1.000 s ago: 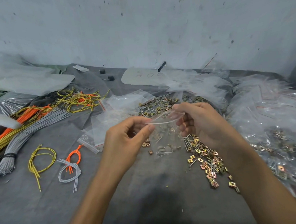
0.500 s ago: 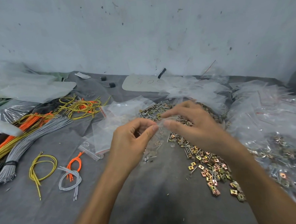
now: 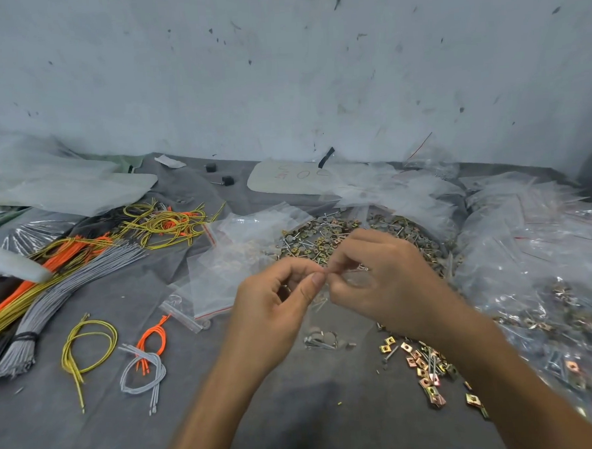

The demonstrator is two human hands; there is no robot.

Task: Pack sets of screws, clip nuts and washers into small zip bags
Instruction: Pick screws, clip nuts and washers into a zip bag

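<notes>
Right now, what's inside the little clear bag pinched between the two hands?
Round washers and a few screws sit bunched at the bottom of the small zip bag. Its top is hidden by the left hand and right hand; whether anything else is inside cannot be told.

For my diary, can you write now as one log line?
left hand: pinches top of small clear plastic zip bag | right hand: pinches same top | bag bottom: grey metal parts

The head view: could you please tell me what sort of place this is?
Likely a small hardware-packing workshop: a heap of loose silver screws and brass-coloured square clip nuts, piles of filled clear plastic zip bags, and the left hand and right hand pinching a small clear zip bag.
</notes>
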